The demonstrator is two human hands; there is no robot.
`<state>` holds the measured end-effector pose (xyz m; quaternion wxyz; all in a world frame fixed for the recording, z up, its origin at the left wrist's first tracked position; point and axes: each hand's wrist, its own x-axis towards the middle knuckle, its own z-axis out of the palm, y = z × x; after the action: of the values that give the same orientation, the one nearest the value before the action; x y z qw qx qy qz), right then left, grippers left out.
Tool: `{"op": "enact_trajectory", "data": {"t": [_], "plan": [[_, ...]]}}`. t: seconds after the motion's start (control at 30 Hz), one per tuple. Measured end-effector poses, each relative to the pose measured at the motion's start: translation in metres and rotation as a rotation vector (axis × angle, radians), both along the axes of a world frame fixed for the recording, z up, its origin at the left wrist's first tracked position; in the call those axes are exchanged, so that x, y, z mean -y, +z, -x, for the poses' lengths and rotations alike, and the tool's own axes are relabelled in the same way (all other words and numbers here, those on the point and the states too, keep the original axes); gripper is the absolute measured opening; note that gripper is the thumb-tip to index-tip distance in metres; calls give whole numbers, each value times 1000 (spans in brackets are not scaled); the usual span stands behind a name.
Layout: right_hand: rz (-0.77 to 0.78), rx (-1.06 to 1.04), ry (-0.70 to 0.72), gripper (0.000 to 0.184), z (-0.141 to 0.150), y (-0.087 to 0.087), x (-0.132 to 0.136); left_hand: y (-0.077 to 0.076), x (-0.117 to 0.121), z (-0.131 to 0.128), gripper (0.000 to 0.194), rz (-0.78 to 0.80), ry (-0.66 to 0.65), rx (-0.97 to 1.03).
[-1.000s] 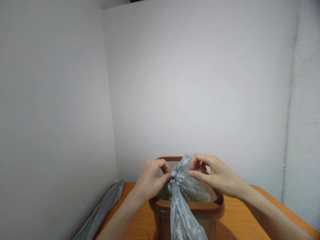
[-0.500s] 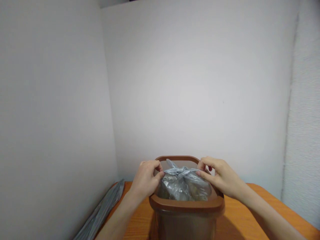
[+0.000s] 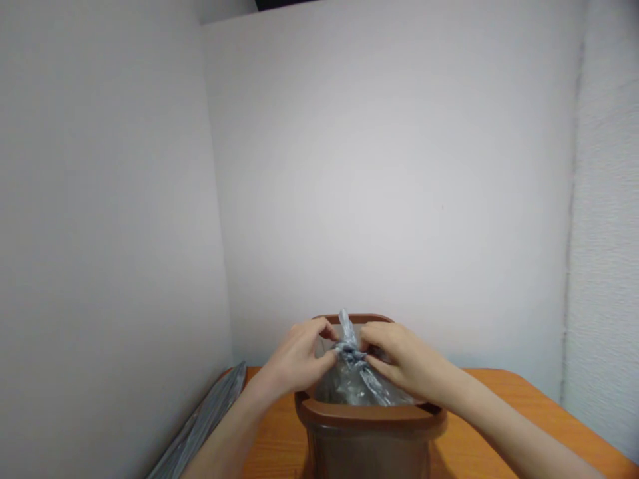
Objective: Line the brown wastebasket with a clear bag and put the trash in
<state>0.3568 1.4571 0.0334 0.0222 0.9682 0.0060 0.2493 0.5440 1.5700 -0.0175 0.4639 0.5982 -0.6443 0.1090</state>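
A grey translucent plastic bag sits inside a brown trash bin, its top twisted into a knot with one loose end standing up. My left hand comes from the left, thumb and forefinger pinching the plastic at the left side of the knot. From the right, my right hand pinches the knot's other side with its fingers curled. Both hands are over the bin's opening, close together. What is in the bag cannot be made out.
The bin stands on an orange-brown wooden table. Folded grey plastic lies along the table's left edge by the wall. A white wall rises behind the table, with more wall at left and right.
My hands have drawn closer together, the right one moving left. The bag's stretched ends are now bunched at the knot, and the loose end stands more upright.
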Motion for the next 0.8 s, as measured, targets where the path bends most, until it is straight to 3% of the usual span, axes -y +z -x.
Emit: {"op": "enact_trajectory", "data": {"t": [0.07,0.13,0.2,0.33,0.5,0.63,0.77,0.8], "plan": [[-51,30,38,11,3,0,2,5,1,3,26,-5,-139,16],[-81,33,54,11,5,0,2,10,5,7,20,-65,-253,55],[-108,27,67,11,7,0,2,14,11,11,11,-138,-286,104],[-147,36,19,11,13,0,7,14,19,12,5,-161,-221,145],[-210,44,-122,11,32,3,30,10,22,-8,6,-79,-30,92],[-252,11,-111,7,39,9,30,6,27,-21,9,-42,33,0],[-139,60,-145,36,21,6,11,6,31,-18,7,-27,25,-49],[-85,44,-162,35,14,4,7,7,30,-15,9,-27,9,-53]]}}
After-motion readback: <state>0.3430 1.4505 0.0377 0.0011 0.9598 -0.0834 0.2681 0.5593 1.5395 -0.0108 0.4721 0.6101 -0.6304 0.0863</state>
